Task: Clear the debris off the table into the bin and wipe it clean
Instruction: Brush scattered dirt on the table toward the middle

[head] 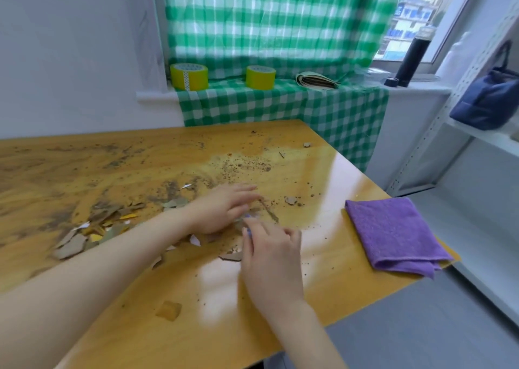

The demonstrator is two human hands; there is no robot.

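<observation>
1. Left hand flat on cardboard scraps, fingers straight — likely raking; pile trails to 9 o'clock.
2. Right hand curled beside it — pinch or not, cannot tell.
3. Purple cloth folded at 3 o'clock, parked for wiping; bin unseen.

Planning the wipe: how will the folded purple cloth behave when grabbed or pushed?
The purple cloth looks floppy: soft folds, so probably unfolds when lifted. Likely light; its plush pile may drag on the glossy table. It lies by the table's corner, so pushing could drop it.
</observation>
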